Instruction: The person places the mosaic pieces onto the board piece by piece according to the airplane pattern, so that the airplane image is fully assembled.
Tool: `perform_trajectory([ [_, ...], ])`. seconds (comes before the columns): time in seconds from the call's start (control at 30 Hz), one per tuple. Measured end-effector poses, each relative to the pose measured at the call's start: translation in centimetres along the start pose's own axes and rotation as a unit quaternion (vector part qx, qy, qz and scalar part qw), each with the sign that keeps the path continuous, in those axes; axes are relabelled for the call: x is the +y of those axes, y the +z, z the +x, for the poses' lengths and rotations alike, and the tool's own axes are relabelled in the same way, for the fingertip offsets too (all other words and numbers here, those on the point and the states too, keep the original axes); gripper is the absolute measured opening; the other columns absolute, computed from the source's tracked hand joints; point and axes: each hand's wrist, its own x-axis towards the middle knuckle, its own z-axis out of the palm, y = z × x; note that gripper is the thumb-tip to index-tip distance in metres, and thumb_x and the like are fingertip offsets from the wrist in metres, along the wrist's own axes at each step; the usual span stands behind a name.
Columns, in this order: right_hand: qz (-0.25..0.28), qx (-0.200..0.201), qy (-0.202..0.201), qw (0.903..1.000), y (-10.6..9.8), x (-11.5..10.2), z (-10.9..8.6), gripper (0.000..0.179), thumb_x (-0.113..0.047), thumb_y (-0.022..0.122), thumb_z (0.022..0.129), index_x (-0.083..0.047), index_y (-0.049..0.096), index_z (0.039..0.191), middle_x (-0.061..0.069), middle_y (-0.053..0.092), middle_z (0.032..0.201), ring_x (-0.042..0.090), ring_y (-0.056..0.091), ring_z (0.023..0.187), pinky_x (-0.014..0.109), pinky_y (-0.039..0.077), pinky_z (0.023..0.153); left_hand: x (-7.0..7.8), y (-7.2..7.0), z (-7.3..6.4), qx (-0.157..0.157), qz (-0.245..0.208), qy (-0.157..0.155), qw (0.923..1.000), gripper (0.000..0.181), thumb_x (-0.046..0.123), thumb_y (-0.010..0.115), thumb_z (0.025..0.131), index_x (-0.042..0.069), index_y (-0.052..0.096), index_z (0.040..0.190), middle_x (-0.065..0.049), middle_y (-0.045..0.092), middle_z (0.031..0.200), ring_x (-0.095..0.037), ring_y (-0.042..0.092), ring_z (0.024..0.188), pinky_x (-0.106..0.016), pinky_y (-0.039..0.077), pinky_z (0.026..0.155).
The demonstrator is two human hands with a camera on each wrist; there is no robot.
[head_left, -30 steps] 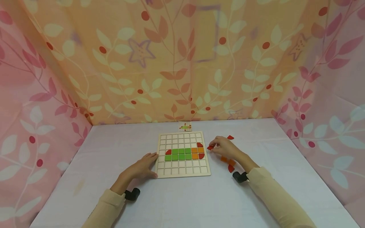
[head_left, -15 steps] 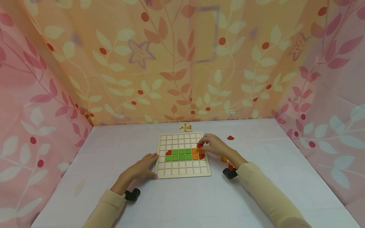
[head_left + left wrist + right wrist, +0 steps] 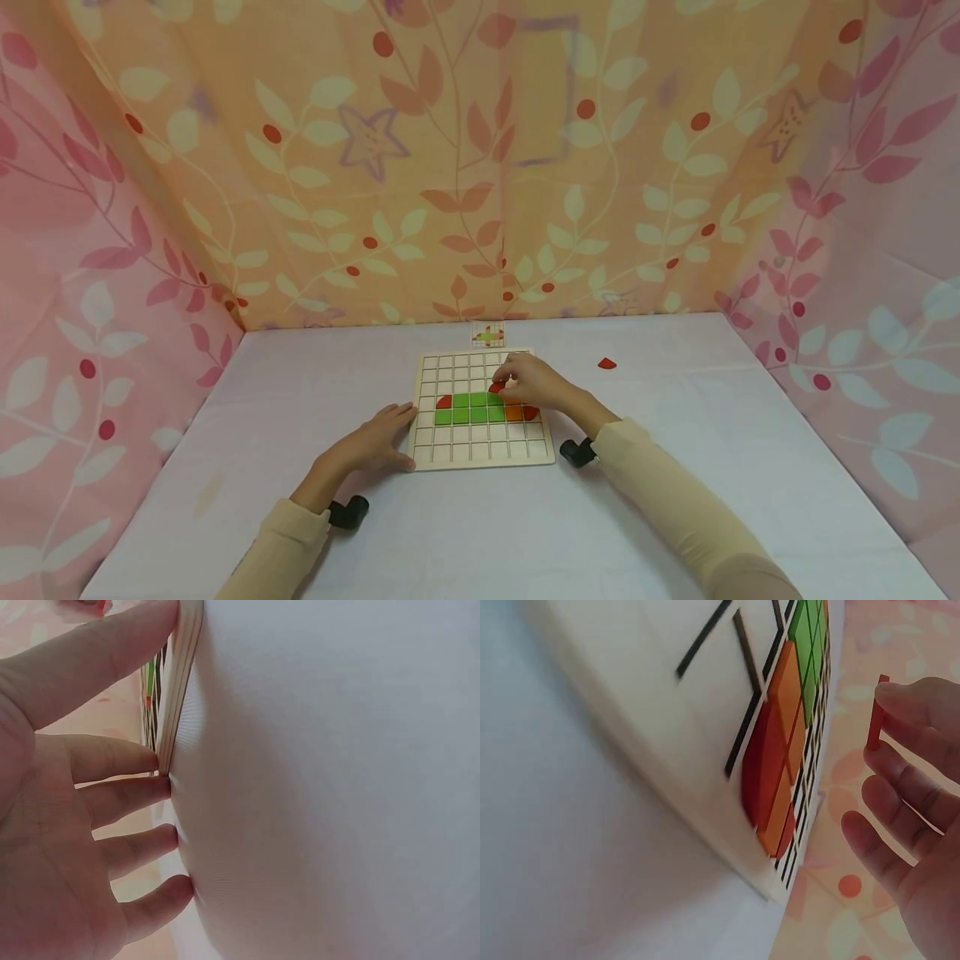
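Note:
A wooden grid board point(image 3: 480, 452) lies flat on the white table. My left hand point(image 3: 375, 440) rests at its left edge, thumb and fingertips against the rim and fingers mostly straight. Over the board, my right hand point(image 3: 536, 382) pinches a red quarter-round tile point(image 3: 876, 712) between thumb and fingers. In the right wrist view that tile is apart from the board's surface. Green square tiles point(image 3: 478, 414) fill two rows, with a red rounded tile point(image 3: 444, 402) at their left end. Orange tiles point(image 3: 513, 413) and red ones at the right end are partly covered by my right hand.
Behind the board stands a small card point(image 3: 488, 335) with a coloured grid picture. One loose red tile point(image 3: 607, 363) lies to the right. Patterned cloth point(image 3: 480, 208) walls off the back and sides. Both wrists carry black camera mounts.
My right hand has come leftward from the table beside the board, carrying the red tile over the green rows. The loose pieces near the right wrist are now hidden. My left hand stays put.

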Motion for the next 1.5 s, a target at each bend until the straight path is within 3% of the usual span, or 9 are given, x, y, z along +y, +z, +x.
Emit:
perform_trajectory([
  [0.6, -0.054, -0.025, -0.077, 0.9953, 2.5, -3.8, 3.3, 0.019, -0.017, 0.071, 0.088, -0.01, 0.075, 0.105, 0.003, 0.065, 0.097, 0.017, 0.057, 0.092, 0.03, 0.049, 0.082, 0.3, -0.2, -0.1, -0.005, 0.002, -0.005, 1.0, 0.092, 0.021, 0.084, 0.075, -0.001, 0.034, 0.15, -0.018, 0.03, 0.159, -0.042, 0.019, 0.148, -0.061, 0.023, 0.117],
  [1.07, -0.101, -0.053, -0.104, 0.9881, 5.0, -6.5, 5.1, 0.019, -0.022, 0.071, 0.088, -0.013, 0.075, 0.105, 0.0, 0.066, 0.097, 0.012, 0.054, 0.088, 0.025, 0.047, 0.081, -0.2, 0.0, 0.1, -0.006, 0.009, 0.002, 0.9999, 0.093, 0.024, 0.083, 0.075, -0.001, 0.034, 0.15, -0.018, 0.029, 0.159, -0.042, 0.018, 0.148, -0.063, 0.023, 0.115],
  [1.27, -0.119, -0.068, -0.096, 0.9858, 6.0, -7.3, 5.6, 0.02, -0.023, 0.072, 0.088, -0.016, 0.075, 0.107, -0.002, 0.065, 0.099, 0.011, 0.053, 0.089, 0.021, 0.045, 0.076, -0.2, 0.0, 0.1, -0.005, 0.009, 0.002, 1.0, 0.093, 0.024, 0.083, 0.075, -0.001, 0.033, 0.15, -0.018, 0.03, 0.159, -0.042, 0.019, 0.148, -0.063, 0.024, 0.115],
  [1.5, -0.118, -0.081, -0.068, 0.9874, 6.5, -8.0, 5.7, 0.024, -0.025, 0.071, 0.09, -0.018, 0.073, 0.112, -0.003, 0.064, 0.104, 0.011, 0.053, 0.095, 0.023, 0.048, 0.08, -0.2, 0.0, 0.1, -0.003, 0.009, 0.006, 0.9999, 0.093, 0.024, 0.084, 0.075, -0.002, 0.035, 0.149, -0.019, 0.031, 0.158, -0.043, 0.02, 0.147, -0.064, 0.025, 0.114],
])
